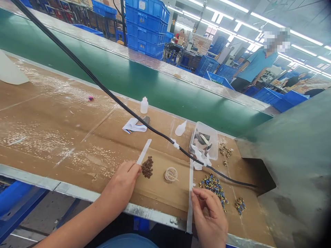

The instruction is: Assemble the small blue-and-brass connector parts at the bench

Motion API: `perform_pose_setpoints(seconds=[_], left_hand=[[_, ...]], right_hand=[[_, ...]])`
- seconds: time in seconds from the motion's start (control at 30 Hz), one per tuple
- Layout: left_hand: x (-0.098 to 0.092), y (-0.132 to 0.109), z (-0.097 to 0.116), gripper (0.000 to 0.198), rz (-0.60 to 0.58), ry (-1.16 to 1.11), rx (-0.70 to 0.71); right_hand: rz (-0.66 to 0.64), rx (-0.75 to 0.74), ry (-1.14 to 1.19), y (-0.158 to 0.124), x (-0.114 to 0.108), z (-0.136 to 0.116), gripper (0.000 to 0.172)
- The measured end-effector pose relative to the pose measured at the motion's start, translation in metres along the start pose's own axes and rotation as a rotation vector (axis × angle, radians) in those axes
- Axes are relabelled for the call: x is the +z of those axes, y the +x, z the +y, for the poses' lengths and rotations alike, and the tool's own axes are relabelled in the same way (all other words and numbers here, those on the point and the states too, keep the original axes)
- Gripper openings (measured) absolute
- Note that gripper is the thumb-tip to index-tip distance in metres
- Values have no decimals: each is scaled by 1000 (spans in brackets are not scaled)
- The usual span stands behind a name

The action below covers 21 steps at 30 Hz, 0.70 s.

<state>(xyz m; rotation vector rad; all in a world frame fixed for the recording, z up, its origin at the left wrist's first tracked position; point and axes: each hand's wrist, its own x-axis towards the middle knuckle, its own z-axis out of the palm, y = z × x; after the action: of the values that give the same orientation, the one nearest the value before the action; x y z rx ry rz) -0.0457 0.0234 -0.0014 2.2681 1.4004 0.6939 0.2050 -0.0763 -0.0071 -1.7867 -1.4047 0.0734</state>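
Together: brown discs (147, 168) and blue-and-yellow parts (214, 186) lay on the brown worktop (103, 128).
Left hand (125, 177) curled down beside the discs; right hand (210, 218) pinched thumb to forefinger beside the parts; contents of either could not be told. Blue crates (155, 29) bore illegible labels (142, 4).

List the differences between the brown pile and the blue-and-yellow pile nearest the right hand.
Color: the brown pile is uniformly dark; the blue-and-yellow pile is mixed.
Spread: the brown pile is compact; the blue-and-yellow pile covers more surface.
Place: the brown pile lies beside the left hand, the blue-and-yellow pile by the right hand.
Both are loose heaps of small pieces.
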Motion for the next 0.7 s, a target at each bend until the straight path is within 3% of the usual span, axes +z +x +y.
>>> perform_pose_setpoints(seconds=[0.17,0.33,0.43,0.7], left_hand=[[-9,0,5,12,26,-280,-197],[-8,3,22,11,-99,-920,-445],[-2,2,33,9,-175,-1180,-540],[11,0,51,15,-313,-1558,-749]], right_hand=[[-83,-8,66,2,10,-10,12],[-132,-9,103,7,18,-17,12],[-127,6,99,8,20,-19,11],[-119,19,98,11,20,-23,11]])
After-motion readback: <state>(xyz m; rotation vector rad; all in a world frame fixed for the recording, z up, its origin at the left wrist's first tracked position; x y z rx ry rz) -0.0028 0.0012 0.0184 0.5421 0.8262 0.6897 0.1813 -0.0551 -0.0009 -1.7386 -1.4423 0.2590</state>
